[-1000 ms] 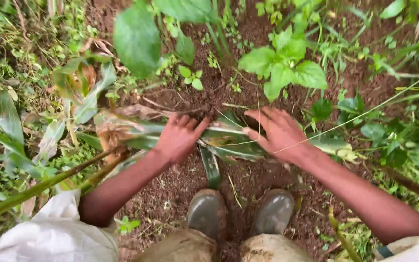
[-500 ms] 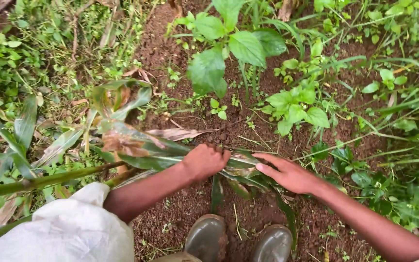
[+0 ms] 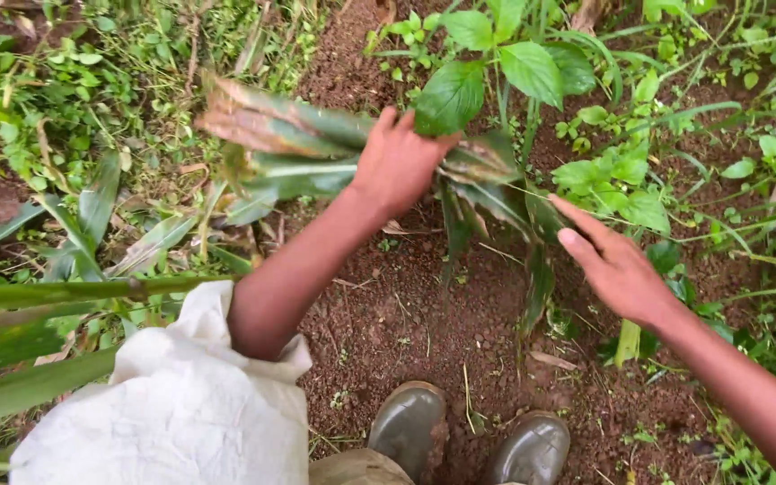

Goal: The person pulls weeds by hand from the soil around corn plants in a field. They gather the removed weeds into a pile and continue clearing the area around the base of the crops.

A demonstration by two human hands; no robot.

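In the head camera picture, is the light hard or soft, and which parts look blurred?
Head view: the light is soft and even, with no sharp shadows or glare. The left hand and the bundle of long leaves it grips are slightly smeared by motion. The right hand is open beside the drooping leaf ends; the rubber boots look fairly clear.

The ground is brown, crumbly soil (image 3: pixel 406 314) with tiny stones and bits of dry straw. Small green weeds (image 3: pixel 38 99) and grass grow thick on the left. Broad-leaved plants (image 3: pixel 514 63) stand at the top. More leafy plants (image 3: pixel 747 180) fill the right side. The daylight is soft.
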